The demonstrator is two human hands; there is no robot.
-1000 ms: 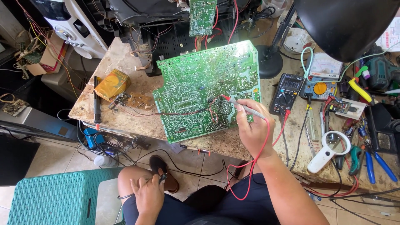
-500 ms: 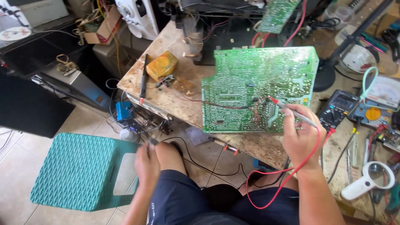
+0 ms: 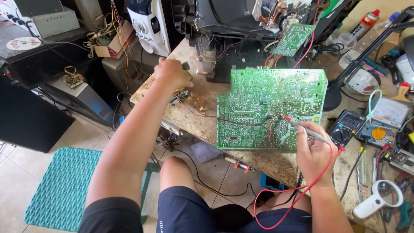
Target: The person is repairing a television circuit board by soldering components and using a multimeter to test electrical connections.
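A large green circuit board lies solder side up on the worn workbench. My right hand holds a red-tipped test probe like a pen, its tip on the board's right part. The probe's red lead loops down over my lap. My left hand is stretched to the bench's far left corner. Its fingers are curled around a black-handled tool beside a yellow block. Most of the tool is hidden under the hand.
A black multimeter sits right of the board, with a white magnifier and several hand tools beyond it. A small brown board lies under my left hand. An opened appliance stands behind, a lamp arm at right, a teal mat on the floor.
My left hand rose from my lap and reached across to the bench's far left corner, closing there. My right hand kept the probe on the board. The view swung left.
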